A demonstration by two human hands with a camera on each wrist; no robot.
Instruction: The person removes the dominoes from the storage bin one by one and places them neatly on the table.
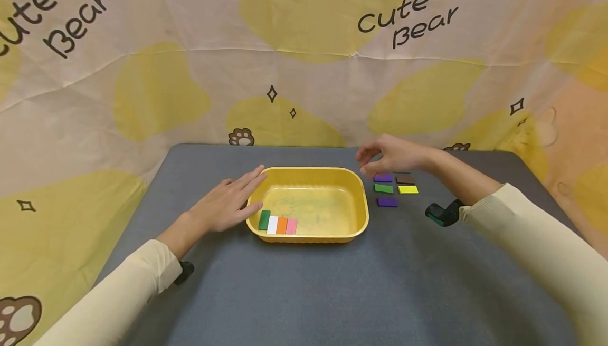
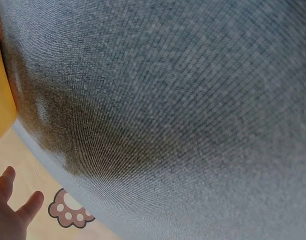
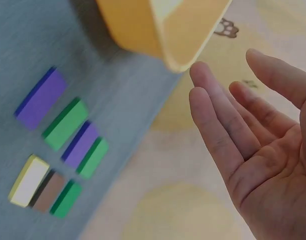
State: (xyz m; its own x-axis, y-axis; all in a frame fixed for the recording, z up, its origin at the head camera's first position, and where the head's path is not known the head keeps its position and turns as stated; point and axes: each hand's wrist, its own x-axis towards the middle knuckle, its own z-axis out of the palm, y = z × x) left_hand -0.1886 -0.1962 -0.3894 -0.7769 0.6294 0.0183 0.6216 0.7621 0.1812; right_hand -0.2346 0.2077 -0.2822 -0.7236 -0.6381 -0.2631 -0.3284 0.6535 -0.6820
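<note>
A yellow plastic tray (image 1: 309, 239) stands on the table. In its near left corner, a green block (image 1: 264, 220), a white block (image 1: 272, 224), an orange block (image 1: 282, 225) and a pink block (image 1: 292, 226) lie in a row. My left hand (image 1: 228, 202) rests at the tray's left rim, fingers extended. Above the table beyond the tray's right side, my right hand (image 1: 391, 156) hovers with loosely bent fingers and nothing in them. Below it lie purple blocks (image 3: 40, 98), green blocks (image 3: 65, 124), a yellow block (image 3: 29, 180) and a brown block (image 3: 48, 191).
Grey cloth covers the table (image 1: 304, 293). A patterned curtain (image 1: 304, 98) hangs behind its far edge. Dark wrist devices (image 1: 444, 213) sit under both sleeves' cuffs.
</note>
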